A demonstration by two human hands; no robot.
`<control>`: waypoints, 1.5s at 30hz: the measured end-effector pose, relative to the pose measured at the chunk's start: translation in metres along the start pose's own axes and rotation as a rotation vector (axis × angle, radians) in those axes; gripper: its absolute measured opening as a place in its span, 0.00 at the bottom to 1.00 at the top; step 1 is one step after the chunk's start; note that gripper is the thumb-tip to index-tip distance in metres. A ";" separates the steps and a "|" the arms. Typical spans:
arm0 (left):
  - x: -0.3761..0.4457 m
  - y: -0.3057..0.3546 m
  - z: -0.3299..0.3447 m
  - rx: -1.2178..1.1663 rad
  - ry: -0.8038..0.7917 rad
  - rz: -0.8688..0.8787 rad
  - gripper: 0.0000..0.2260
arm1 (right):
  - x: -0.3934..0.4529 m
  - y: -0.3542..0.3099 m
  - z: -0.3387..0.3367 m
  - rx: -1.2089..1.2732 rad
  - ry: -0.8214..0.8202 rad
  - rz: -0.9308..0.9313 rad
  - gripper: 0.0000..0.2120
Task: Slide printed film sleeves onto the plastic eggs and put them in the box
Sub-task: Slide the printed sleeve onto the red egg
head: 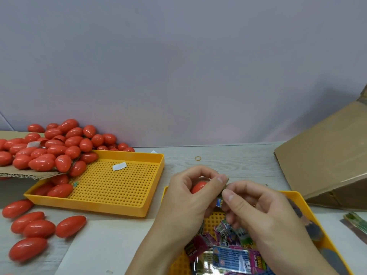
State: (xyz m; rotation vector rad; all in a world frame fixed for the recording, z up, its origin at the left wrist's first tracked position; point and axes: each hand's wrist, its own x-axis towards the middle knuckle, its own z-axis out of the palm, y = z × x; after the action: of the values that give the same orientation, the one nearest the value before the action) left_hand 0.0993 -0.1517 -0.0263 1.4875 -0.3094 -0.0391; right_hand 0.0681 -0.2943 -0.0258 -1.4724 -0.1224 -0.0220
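Observation:
My left hand (184, 197) grips a red plastic egg (199, 187), mostly hidden by its curled fingers. My right hand (256, 211) pinches a printed film sleeve (220, 201) right beside the egg, over a yellow tray (297, 195). More printed sleeves (228, 253) lie heaped in that tray under my wrists. A big pile of red eggs (53, 147) sits on a cardboard sheet at the left. The cardboard box (325, 161) stands at the right.
A second yellow perforated tray (119, 187) sits left of centre with a few eggs and a white slip in it. Several loose eggs (37, 229) lie on the table at the lower left. A rubber band (198, 158) lies behind my hands.

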 end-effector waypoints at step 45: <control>-0.002 0.016 0.000 -0.696 0.072 -0.033 0.14 | 0.006 0.010 -0.004 0.007 0.258 0.049 0.10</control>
State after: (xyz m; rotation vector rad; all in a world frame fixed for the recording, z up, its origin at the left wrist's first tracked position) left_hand 0.0946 -0.1496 -0.0107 0.8008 -0.1833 -0.1081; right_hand 0.0754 -0.2964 -0.0356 -1.4522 0.1233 -0.1704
